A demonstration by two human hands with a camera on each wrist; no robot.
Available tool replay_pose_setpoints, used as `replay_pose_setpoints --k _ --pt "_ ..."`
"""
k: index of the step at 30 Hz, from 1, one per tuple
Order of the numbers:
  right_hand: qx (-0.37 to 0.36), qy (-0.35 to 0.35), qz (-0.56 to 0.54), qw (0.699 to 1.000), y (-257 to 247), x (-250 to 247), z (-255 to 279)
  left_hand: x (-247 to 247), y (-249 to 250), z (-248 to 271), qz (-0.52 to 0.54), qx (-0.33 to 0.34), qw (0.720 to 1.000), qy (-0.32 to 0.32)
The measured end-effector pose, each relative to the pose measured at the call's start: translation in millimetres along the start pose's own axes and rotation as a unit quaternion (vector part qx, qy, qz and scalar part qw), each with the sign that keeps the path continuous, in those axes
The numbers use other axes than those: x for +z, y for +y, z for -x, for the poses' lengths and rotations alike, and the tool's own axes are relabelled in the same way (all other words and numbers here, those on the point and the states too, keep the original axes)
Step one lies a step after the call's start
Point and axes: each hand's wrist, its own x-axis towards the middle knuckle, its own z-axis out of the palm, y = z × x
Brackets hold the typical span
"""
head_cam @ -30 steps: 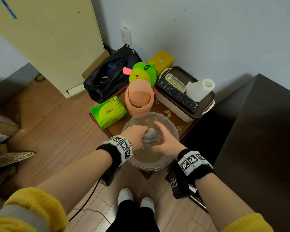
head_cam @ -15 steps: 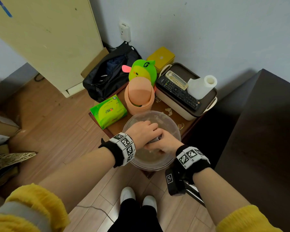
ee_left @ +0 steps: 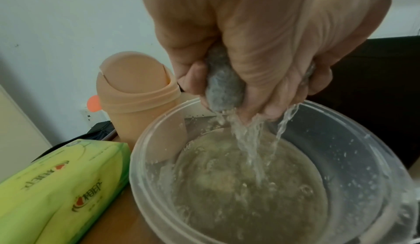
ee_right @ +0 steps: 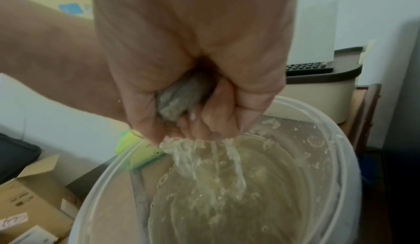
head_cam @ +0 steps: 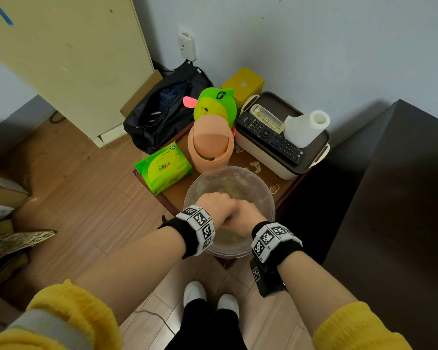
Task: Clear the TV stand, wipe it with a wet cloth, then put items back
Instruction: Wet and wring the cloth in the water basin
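Both hands squeeze a wet grey cloth (ee_left: 223, 88) over a clear plastic basin (head_cam: 268, 195) of cloudy water on a small brown table (head_cam: 177, 195). My left hand (head_cam: 216, 207) grips one end of the cloth, and my right hand (head_cam: 247, 219) grips the other end (ee_right: 179, 98). Water streams from the cloth into the basin (ee_left: 145, 167) in both wrist views. From the head view the cloth is hidden under the hands. The dark TV stand (head_cam: 400, 198) stands at the right.
On the table sit a green tissue pack (head_cam: 163, 169), a peach swing-lid bin (head_cam: 210, 145), a green plush toy (head_cam: 214, 106), a yellow tin (head_cam: 243, 83), and a lidded cooker (head_cam: 268, 160) bearing a remote (head_cam: 268, 133) and paper roll (head_cam: 305, 127). A black bag (head_cam: 162, 112) lies on the floor.
The hands have closed together over the cloth and dropped slightly toward the near side of the basin; the cloth, visible between them a second ago, is now covered.
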Motion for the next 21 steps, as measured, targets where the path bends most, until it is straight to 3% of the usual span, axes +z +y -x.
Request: replay_pose_setpoints --k 21 --pt "0.056 0.042 0.065 0.995 0 -2 -1 -11 2 -4 -0.021 -0.027 0.999 -0.006"
